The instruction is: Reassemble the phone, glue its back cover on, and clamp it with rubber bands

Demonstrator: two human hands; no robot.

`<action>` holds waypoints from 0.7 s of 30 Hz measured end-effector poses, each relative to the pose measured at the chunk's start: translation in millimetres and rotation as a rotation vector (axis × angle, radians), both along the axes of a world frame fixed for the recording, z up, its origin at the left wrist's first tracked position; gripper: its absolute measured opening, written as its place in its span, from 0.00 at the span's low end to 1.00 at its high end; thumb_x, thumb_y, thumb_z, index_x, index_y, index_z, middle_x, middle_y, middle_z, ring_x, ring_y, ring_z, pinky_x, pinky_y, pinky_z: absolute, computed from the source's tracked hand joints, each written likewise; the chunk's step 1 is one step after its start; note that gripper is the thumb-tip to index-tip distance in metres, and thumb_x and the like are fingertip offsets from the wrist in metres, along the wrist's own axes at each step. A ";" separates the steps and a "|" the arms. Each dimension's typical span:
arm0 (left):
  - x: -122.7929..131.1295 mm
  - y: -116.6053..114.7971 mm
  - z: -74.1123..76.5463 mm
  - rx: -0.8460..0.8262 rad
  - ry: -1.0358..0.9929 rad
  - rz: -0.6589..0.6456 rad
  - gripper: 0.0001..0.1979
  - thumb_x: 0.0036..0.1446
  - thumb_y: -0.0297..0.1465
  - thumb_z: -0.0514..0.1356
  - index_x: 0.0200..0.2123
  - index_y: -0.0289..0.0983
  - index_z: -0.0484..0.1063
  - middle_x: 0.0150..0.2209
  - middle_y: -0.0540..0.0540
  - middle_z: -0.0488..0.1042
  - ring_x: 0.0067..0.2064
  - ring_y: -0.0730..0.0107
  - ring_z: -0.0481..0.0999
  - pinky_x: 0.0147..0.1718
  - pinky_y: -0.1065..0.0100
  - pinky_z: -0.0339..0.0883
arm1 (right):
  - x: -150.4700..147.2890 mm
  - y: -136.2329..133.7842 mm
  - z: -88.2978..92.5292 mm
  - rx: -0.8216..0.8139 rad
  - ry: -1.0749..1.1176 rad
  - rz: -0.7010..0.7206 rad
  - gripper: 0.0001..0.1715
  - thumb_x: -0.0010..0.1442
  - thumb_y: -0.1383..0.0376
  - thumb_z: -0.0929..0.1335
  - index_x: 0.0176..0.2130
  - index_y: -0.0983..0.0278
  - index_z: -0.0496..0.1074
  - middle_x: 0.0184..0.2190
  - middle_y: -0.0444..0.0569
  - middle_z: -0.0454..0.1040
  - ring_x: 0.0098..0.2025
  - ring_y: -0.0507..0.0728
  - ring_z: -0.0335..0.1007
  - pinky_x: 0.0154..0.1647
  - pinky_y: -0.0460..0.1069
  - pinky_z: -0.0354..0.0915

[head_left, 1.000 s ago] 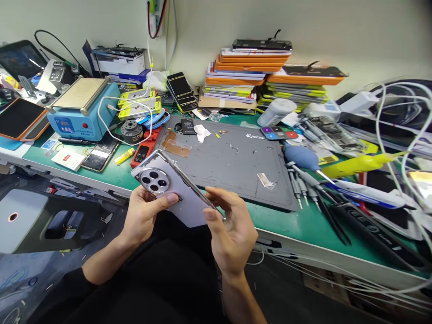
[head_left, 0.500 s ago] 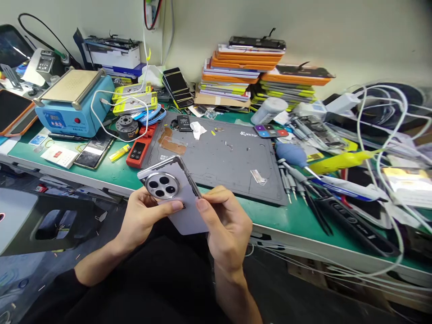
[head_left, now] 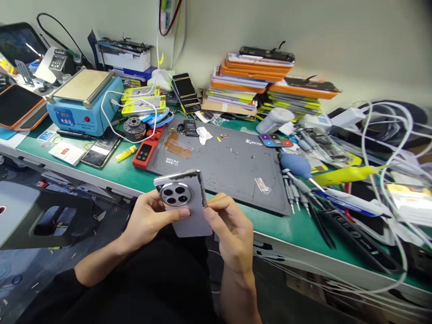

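A pale lilac smartphone [head_left: 194,227], its back facing me, is held tilted in front of the bench edge. Its round camera ring with several lenses is at the upper left, and dark residue lines the right edge. My left hand [head_left: 146,218] grips the phone from the left, thumb lying across the back below the cameras. On the other side, my right hand [head_left: 232,229] pinches the phone's right edge between thumb and fingers. Whether a small bit is also in that pinch cannot be made out. Behind the phone lies a grey work mat [head_left: 229,171].
A blue heating-plate machine [head_left: 86,105] and a red device [head_left: 145,153] stand left. Stacked orange-edged boxes [head_left: 249,72] line the wall. On the right are a blue air blower [head_left: 295,165], screwdrivers [head_left: 294,193], a yellow tool [head_left: 344,175] and looping white cables [head_left: 366,135].
The phone has turned more upright and sits slightly lower and farther right in view. Both hands keep their hold on it. The whole scene has shifted a little as my head moved.
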State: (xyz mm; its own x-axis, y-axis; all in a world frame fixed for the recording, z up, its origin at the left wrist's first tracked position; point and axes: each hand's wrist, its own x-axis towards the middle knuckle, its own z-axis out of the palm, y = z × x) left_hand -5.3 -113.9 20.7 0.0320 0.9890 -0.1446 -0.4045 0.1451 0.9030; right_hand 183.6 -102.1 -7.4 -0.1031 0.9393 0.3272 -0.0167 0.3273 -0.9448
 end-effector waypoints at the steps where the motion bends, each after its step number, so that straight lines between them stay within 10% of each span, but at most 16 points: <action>1: -1.5 0.6 0.2 0.024 0.028 -0.009 0.08 0.49 0.27 0.80 0.33 0.38 0.88 0.35 0.49 0.88 0.34 0.71 0.86 0.37 0.75 0.80 | 3.8 2.8 0.2 0.009 -0.030 0.045 0.06 0.73 0.61 0.71 0.42 0.58 0.79 0.36 0.44 0.74 0.36 0.53 0.70 0.37 0.49 0.67; 5: -7.0 0.4 1.9 0.152 0.210 -0.074 0.05 0.53 0.29 0.78 0.35 0.38 0.89 0.38 0.46 0.89 0.37 0.65 0.87 0.39 0.72 0.81 | 9.7 8.7 6.0 0.120 -0.022 0.099 0.11 0.72 0.61 0.72 0.53 0.55 0.79 0.40 0.46 0.77 0.41 0.55 0.74 0.41 0.50 0.71; 21: -12.0 -8.9 5.4 0.462 0.559 -0.107 0.05 0.59 0.26 0.74 0.39 0.39 0.89 0.36 0.49 0.88 0.33 0.69 0.86 0.33 0.76 0.77 | -2.5 -5.5 8.5 0.325 0.045 -0.076 0.03 0.72 0.66 0.72 0.44 0.58 0.79 0.34 0.46 0.78 0.38 0.56 0.74 0.37 0.52 0.70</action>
State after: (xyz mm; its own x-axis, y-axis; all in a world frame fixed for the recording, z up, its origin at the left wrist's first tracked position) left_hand -17.3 -122.8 26.1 0.1749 0.9486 0.2637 0.1292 -0.2877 0.9490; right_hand 181.1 -107.6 1.1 -0.0159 0.7895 0.6135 -0.0199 0.6132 -0.7897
